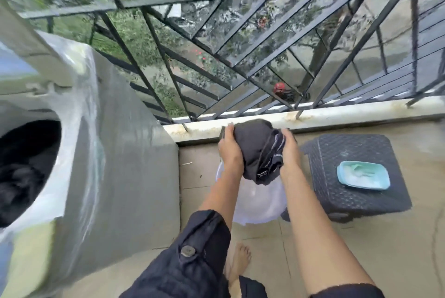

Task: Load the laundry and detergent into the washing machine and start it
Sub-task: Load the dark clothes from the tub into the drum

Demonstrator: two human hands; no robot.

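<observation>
Tiled balcony floor [361, 249] w/ railing [240, 57]

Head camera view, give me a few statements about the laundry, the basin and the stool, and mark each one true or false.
1. Both hands grip the dark garment. True: the left hand and the right hand hold it from either side.
2. The garment is held above the white basin. True.
3. The washer drum is empty. False: dark laundry already lies inside the opening.
4. The blue tub sits on the floor. False: it rests on the dark woven stool.
5. The stool stands left of the basin. False: it stands to the right of it.
</observation>
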